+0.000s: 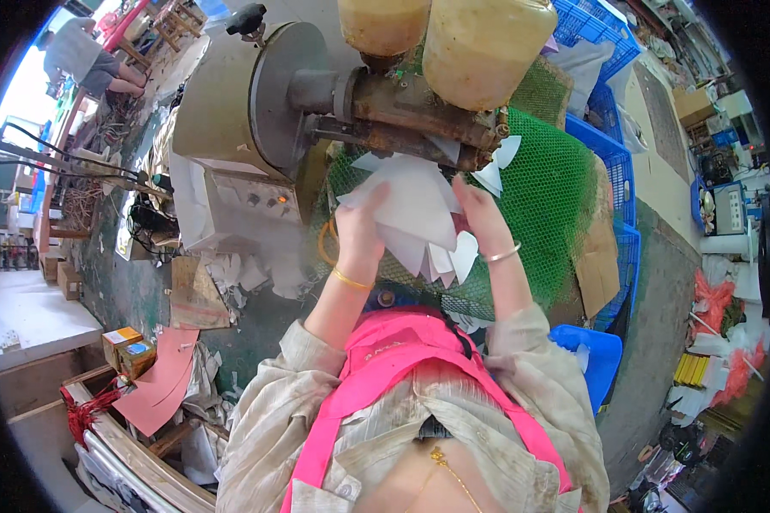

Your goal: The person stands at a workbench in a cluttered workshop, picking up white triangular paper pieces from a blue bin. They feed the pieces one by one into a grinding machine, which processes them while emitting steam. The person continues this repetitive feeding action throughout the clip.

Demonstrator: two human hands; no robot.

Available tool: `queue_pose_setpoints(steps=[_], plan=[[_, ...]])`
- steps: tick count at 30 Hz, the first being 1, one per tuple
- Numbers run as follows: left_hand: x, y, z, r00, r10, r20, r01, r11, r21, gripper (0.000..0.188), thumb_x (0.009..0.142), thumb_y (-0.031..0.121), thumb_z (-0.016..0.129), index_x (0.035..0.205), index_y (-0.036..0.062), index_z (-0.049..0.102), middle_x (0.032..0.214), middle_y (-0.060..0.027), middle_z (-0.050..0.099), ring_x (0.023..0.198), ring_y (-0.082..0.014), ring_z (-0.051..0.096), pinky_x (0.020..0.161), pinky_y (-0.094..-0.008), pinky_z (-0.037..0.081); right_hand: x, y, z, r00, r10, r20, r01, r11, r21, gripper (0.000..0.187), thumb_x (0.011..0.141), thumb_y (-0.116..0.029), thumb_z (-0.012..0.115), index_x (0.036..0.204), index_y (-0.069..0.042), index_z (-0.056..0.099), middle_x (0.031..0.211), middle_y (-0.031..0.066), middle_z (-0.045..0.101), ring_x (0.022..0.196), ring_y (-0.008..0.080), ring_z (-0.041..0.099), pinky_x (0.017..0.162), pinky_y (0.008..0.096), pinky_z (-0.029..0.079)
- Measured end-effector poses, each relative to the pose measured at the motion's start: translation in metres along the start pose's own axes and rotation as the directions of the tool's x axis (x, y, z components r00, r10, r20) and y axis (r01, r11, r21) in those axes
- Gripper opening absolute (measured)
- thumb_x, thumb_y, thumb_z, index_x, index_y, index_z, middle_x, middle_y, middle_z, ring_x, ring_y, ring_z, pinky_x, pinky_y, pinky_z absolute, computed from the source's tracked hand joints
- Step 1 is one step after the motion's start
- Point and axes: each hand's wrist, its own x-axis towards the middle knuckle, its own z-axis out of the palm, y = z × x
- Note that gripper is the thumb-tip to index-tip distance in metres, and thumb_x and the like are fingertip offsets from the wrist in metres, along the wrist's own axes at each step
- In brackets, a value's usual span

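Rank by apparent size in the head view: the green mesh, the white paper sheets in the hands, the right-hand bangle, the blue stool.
1. Green mesh, largest by far.
2. White paper sheets.
3. Blue stool, only partly visible behind the sleeve, so its place below the sheets is unsure.
4. Bangle on the right hand, smallest.
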Motion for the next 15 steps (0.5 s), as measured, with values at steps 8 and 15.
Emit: queue_pose_setpoints(steps=[8, 15], plan=[[-0.002, -0.002, -0.002, 0.999, -0.027, 0.041, 0.026, 0.999, 0.035, 0.031, 0.071, 0.006, 0.061, 0.099, -0.0062, 0.055, 0.094, -0.0095, 0.059, 0.081, -0.016, 0.056, 0.073, -0.0266, 0.042, -0.017, 0.007, 0.007, 0.982, -0.061, -0.181, 0.077, 0.993, 0.085, 0.029, 0.078, -0.025, 0.061, 0.061, -0.003, 0.055, 0.052, -0.0009, 0.05, 0.041, 0.005, 0.042, 0.039, 0.0189, 0.031], [0.004, 0.003, 0.007, 0.998, 0.053, 0.038, -0.054, 0.998, 0.031, 0.037, 0.072, 0.008, 0.063, 0.103, -0.0075, 0.052, 0.091, -0.0097, 0.058, 0.08, -0.0156, 0.055, 0.073, -0.0253, 0.042, 0.017, 0.0, 0.006, 0.982, -0.032, -0.185, 0.072, 0.974, 0.214, 0.039, 0.08, -0.037, 0.057, 0.076, 0.001, 0.06, 0.065, 0.0019, 0.057, 0.055, 0.0067, 0.051, 0.048, 0.0187, 0.038]])
